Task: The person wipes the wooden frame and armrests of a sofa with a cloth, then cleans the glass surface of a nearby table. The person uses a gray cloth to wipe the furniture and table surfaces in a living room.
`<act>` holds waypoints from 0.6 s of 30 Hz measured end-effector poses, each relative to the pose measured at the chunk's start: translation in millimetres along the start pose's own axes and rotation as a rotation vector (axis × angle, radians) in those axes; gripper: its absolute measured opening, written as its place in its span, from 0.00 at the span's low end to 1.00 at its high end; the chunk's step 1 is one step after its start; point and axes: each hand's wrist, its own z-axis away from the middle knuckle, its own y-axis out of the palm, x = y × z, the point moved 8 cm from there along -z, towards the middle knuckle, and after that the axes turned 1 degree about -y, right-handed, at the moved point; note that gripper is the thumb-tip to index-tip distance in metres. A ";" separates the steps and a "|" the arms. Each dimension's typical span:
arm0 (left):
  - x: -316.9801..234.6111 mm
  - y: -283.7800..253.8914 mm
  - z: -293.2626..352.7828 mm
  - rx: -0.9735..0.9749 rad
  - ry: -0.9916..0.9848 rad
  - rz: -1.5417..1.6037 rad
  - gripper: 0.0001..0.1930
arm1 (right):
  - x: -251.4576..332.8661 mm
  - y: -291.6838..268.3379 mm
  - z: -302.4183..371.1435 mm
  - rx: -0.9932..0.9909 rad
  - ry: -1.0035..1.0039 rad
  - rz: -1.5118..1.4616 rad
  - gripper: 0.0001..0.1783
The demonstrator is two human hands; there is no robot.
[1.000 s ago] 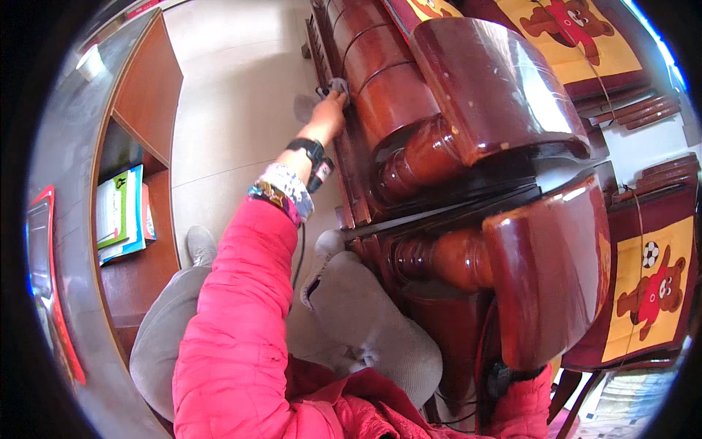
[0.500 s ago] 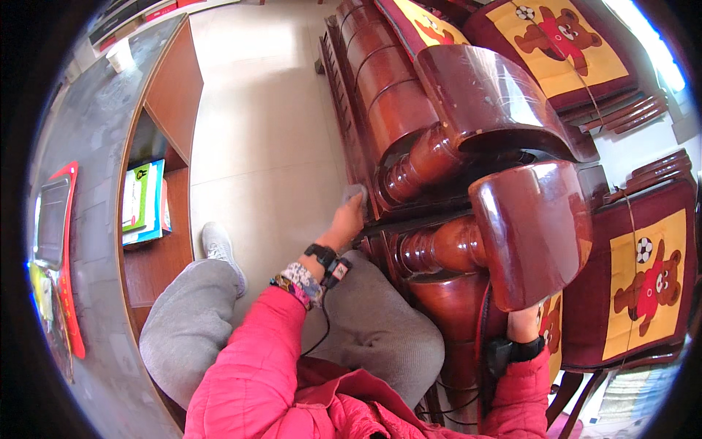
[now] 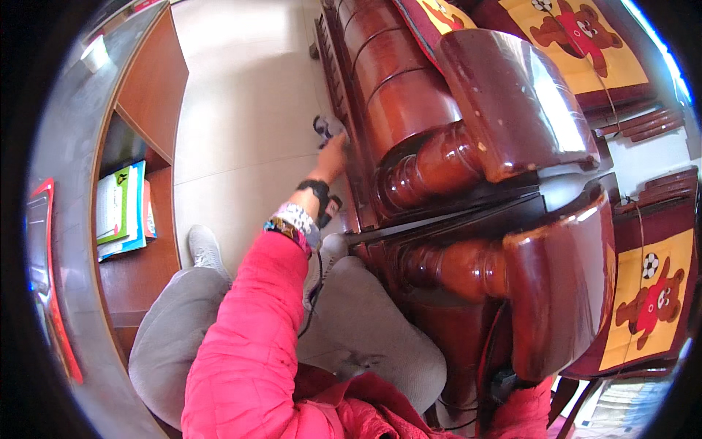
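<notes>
My left hand (image 3: pixel 333 159) reaches forward beside the base of a glossy red-brown wooden sofa (image 3: pixel 409 110). Its fingers are closed on a small grey cloth (image 3: pixel 322 129), blurred by motion, close to the sofa's lower front rail (image 3: pixel 340 102). A matching wooden armchair (image 3: pixel 559 285) stands nearer to me, at the right. My right forearm (image 3: pixel 523 406) goes up to that armchair's broad curved armrest, which hides my right hand and its fingers. Between the two seats' bases runs a narrow gap.
Left of my legs stands a grey-topped cabinet (image 3: pixel 73 146) with books (image 3: pixel 123 205) on its open shelf and a white cup (image 3: pixel 95 55) on top. Bear-patterned cushions (image 3: pixel 651 293) lie on the seats. Pale floor tiles (image 3: pixel 234 110) run between cabinet and sofa. A cable hangs from my left wrist.
My left hand has moved forward along the sofa base with the cloth. The armchair has shifted and tilted away from the sofa, widening the gap. My right hand has gone out of sight behind the armrest.
</notes>
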 end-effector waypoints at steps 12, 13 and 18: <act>-102.7 -19.1 169.4 0.320 -0.073 0.159 0.14 | 51.5 60.1 -39.3 0.229 -0.368 -0.111 0.09; -125.3 -39.8 172.9 0.242 -0.005 0.157 0.14 | 52.7 59.9 -42.3 0.198 -0.340 -0.067 0.11; -211.5 -160.3 149.7 0.285 -0.129 0.249 0.17 | 54.1 59.9 -45.0 0.219 -0.403 -0.005 0.12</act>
